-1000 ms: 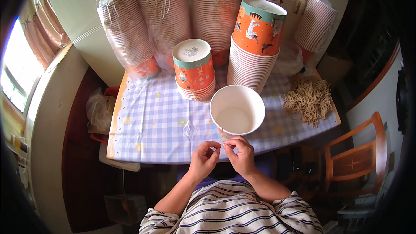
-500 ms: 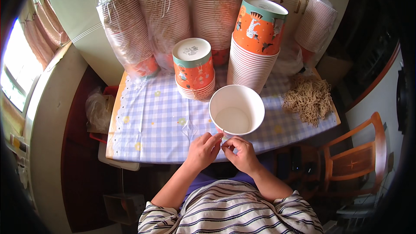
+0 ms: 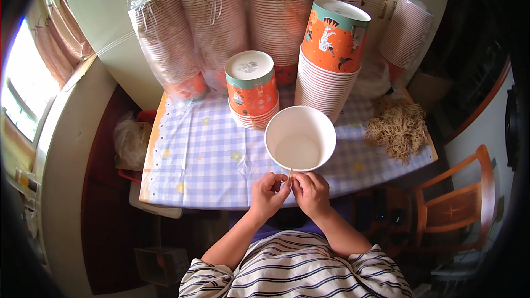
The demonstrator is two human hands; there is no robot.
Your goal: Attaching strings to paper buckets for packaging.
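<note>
A white-lined paper bucket [image 3: 301, 139] stands upright at the near edge of the table, its open mouth tipped toward me. At its near rim a short end of tan cord [image 3: 291, 172] pokes up between my fingertips. My left hand [image 3: 268, 193] pinches the cord from the left side. Pressed close beside it, my right hand [image 3: 311, 192] has its fingers closed on the same cord. The rest of the cord and the bucket's near side are hidden behind my hands.
Behind the bucket stand a short stack of upturned orange buckets [image 3: 254, 96] and a taller stack [image 3: 327, 85]. Bagged bucket stacks [image 3: 215, 22] line the back. A heap of tan cords [image 3: 398, 131] lies at right on the checked tablecloth [image 3: 204, 171]. A wooden chair [image 3: 452, 204] stands right.
My hands have drawn together and shifted slightly right, with the fingertips now meeting at the cord. The view has moved a little; the bucket stays near the table edge.
</note>
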